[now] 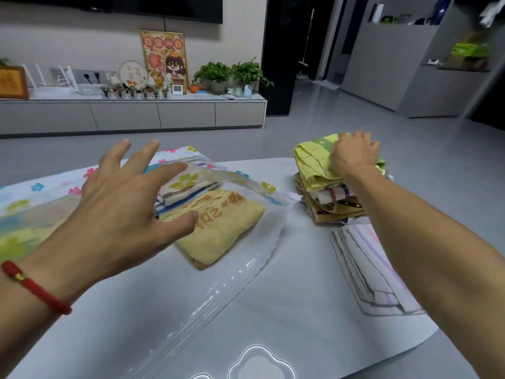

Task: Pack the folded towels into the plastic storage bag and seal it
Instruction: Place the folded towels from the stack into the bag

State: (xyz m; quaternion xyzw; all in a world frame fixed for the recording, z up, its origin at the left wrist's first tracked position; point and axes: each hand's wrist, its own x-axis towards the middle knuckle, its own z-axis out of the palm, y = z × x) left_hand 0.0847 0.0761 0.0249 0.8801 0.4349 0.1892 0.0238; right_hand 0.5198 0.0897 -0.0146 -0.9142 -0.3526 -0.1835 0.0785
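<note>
Head view, left hand [123, 214] fingers spread above bag mouth [235, 177], right hand [352, 154] gripping yellow-green towel [311, 157] atop stack.

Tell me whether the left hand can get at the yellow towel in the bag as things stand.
Probably yes: the left hand hovers open just above the yellow towel, and the plastic bag mouth looks open there.

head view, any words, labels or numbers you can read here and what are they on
"sp": orange letters, seen upside down, on the yellow towel in the plastic storage bag; the rest is covered by the left hand.
Framed cartoon poster: characters too blurred to read.
Round embroidery hoop: writing too blurred to read.
Small white clock: display unreadable.
</note>
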